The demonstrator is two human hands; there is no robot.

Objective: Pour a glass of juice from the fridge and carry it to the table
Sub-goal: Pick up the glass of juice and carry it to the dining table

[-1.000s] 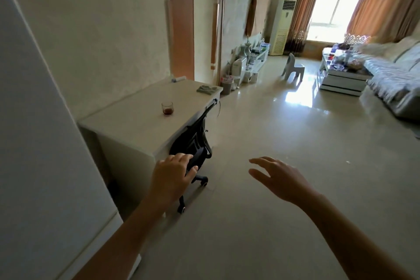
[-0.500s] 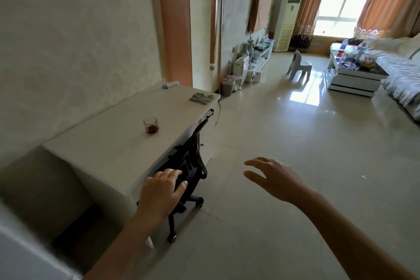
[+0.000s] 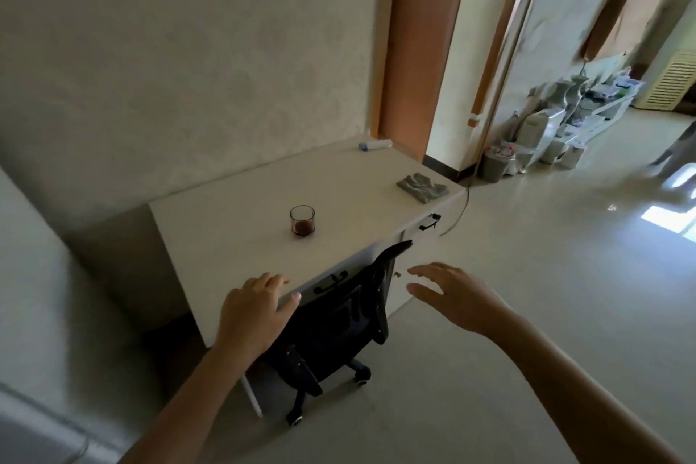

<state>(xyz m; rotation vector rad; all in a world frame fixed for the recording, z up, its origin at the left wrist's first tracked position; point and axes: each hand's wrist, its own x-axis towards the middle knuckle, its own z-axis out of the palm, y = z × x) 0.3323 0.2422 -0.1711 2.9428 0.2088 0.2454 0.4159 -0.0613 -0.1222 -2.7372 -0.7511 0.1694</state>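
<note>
A small clear glass (image 3: 302, 220), round and straight-sided, stands upright on the white table (image 3: 241, 222), near the middle of the top and well apart from both hands. A shallow layer of dark reddish-brown liquid sits in its bottom; the rest of it is see-through. The tabletop is smooth and matte, with black drawer handles along its front edge. Toward the far right corner lies a crumpled grey cloth (image 3: 422, 186), and at the back edge against the wall lies a small white tube with a blue end (image 3: 374, 144), too blurred to name further.

The left hand (image 3: 256, 313) is over the table's near edge, palm down, fingers loosely curved and holding nothing; whether it touches the table cannot be told. The right hand (image 3: 457, 299) hovers in the air beside it, fingers spread and empty. Between and below them a black mesh-backed chair (image 3: 339, 328) on castors is pushed under the table, its seat mostly hidden.

The wall behind has a pale, faintly patterned finish, and the floor is glossy pale tile. At the lower left a grey-white flat surface is cut off by the picture's edge. The far right of the room is smeared by motion blur, its clutter hard to make out.
</note>
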